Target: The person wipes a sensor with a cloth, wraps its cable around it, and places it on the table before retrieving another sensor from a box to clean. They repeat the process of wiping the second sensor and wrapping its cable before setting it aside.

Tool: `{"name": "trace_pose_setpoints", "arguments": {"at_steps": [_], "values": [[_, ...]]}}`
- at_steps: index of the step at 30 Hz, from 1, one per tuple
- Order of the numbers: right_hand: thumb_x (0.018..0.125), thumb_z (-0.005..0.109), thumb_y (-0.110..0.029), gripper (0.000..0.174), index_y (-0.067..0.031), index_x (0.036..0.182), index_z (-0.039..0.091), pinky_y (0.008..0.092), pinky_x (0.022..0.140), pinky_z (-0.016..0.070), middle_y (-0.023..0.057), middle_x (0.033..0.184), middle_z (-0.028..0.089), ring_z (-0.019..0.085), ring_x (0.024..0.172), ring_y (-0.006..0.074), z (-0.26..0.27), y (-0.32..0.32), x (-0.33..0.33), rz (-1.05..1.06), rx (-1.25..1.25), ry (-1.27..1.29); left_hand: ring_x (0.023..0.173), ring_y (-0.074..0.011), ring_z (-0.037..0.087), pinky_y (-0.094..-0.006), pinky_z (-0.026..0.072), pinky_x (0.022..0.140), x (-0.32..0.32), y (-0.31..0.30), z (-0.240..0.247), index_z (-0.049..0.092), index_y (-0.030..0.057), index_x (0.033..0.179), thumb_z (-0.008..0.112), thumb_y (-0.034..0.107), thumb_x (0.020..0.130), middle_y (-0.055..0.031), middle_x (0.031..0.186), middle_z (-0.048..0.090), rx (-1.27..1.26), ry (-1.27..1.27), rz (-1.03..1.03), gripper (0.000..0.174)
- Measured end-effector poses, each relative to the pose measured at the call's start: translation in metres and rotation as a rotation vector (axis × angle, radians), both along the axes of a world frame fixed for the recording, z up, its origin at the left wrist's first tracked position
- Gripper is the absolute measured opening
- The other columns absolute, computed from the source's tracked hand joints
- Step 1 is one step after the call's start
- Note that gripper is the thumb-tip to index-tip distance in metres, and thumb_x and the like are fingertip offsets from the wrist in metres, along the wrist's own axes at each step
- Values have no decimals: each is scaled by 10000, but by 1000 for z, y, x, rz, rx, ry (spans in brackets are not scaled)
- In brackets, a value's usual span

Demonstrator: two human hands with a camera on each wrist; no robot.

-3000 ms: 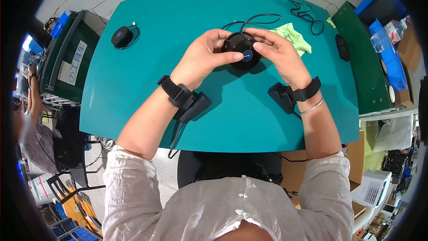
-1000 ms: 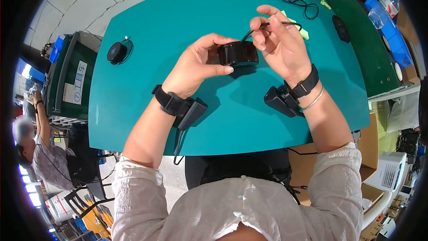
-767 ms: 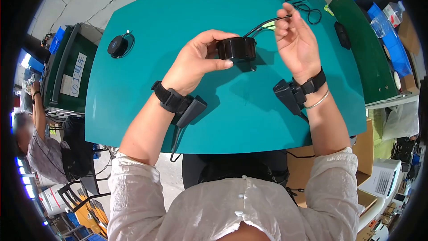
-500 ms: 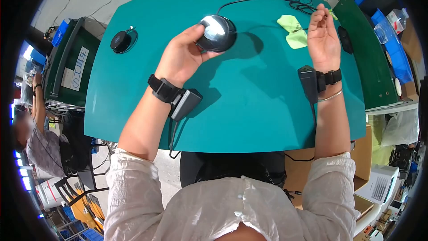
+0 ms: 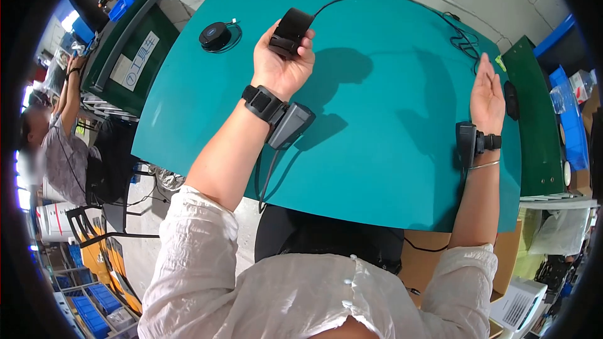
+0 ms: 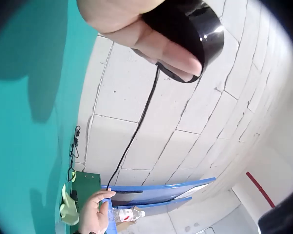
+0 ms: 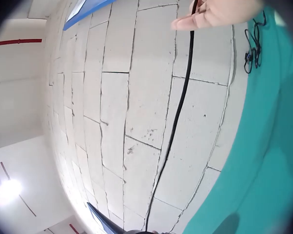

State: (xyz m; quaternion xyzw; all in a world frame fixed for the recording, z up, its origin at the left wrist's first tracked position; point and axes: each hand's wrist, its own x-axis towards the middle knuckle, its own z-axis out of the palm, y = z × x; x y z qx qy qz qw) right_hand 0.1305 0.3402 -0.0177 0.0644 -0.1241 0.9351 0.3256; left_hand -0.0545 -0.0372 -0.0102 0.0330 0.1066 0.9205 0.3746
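Left hand (image 5: pixel 281 66): fingers curled round glossy black round device (image 5: pixel 290 28), raised above teal table (image 5: pixel 377 150)
Right hand (image 5: pixel 487 93): fingertips pinching thin black cable (image 5: pixel 389 1), taut from device

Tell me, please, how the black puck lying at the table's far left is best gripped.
Probably by its round side wall, from straight above, pinched across its width: the puck lies flat, face up, on the table, so only the rim is free.

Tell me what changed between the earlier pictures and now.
The right hand let go of the black round device, pinched its cable and drew it out rightward. The left hand carried the device away to the left. Unchanged: the left hand's grip; the second puck on the table.
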Motion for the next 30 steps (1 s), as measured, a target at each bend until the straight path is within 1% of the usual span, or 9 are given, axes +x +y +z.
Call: {"name": "trace_pose_setpoints", "arguments": {"at_steps": [5, 7, 8, 10, 12, 14, 24, 28, 30], "values": [[1021, 459, -136, 547, 155, 1410, 209, 389, 1051, 467, 257, 1439, 374, 501, 1268, 341, 29, -71, -4, 172, 204, -573, 962, -284, 615, -367, 557, 790, 17, 11, 10, 550, -14, 1133, 526, 241, 984, -199, 1081, 607, -87, -28, 212, 297], [977, 577, -230, 626, 137, 1404, 304, 332, 895, 522, 216, 1455, 385, 617, 1124, 273, 35, -94, 1, 229, 926, -845, 1169, -304, 528, -425, 472, 1010, 23, 18, 13, 473, 4, 1263, 527, 196, 993, -182, 1258, 520, -82, 38, 143, 335], [977, 577, -230, 626, 137, 1404, 304, 332, 895, 522, 216, 1455, 385, 617, 1124, 273, 37, -106, 2, 219, 925, -853, 1169, -304, 528, -425, 472, 1010, 25, 21, 11, 473, 4, 1263, 527, 196, 993, -182, 1258, 520, -78, 35, 132, 335], [950, 618, -219, 631, 8, 1467, 336, 302, 757, 525, 148, 1427, 449, 643, 1046, 221, 41, -128, 1, -86, 1498, -982, 1238, -306, 479, -453, 398, 1100, 32, 26, 7, 385, 15, 1354, 547, 137, 980, -154, 1343, 453, -197, 124, 132, 426], [914, 676, -269, 620, 7, 1412, 431, 285, 798, 522, 119, 1328, 532, 656, 1010, 179, 38, -142, -3, 12, 1398, -938, 1237, -287, 480, -439, 395, 1093, 44, 33, 6, 352, 15, 1389, 570, 100, 960, -147, 1345, 452, -190, 111, 82, 489], [907, 685, -243, 612, 18, 1402, 436, 272, 803, 521, 103, 1262, 575, 644, 1007, 153, 25, -155, -9, 224, 1089, -655, 1244, -260, 475, -417, 377, 1089, 63, 42, 8, 333, 14, 1408, 573, 64, 945, -144, 1345, 451, -310, 469, 22, 524], [802, 750, -102, 545, -24, 1300, 542, 265, 754, 520, 90, 1073, 646, 613, 829, 132, 28, -150, -6, 146, 1584, -585, 1061, -165, 597, -325, 459, 940, 73, 33, 24, 531, -25, 1248, 689, 112, 881, -91, 1166, 608, -894, 1069, -217, 422], [808, 770, -159, 512, -22, 1255, 560, 268, 761, 510, 81, 1101, 636, 599, 849, 128, 30, -152, -10, 14, 1587, -612, 1033, -184, 618, -328, 495, 895, 74, 32, 23, 544, -11, 1208, 659, 152, 918, -89, 1126, 622, -822, 928, -131, 351], [829, 765, -193, 508, -7, 1250, 549, 275, 784, 504, 83, 1112, 631, 598, 877, 136, 32, -152, -11, 8, 1284, -528, 1074, -238, 609, -362, 512, 933, 77, 36, 21, 532, -27, 1209, 597, 187, 967, -125, 1145, 612, -532, 587, -162, 330]]}}
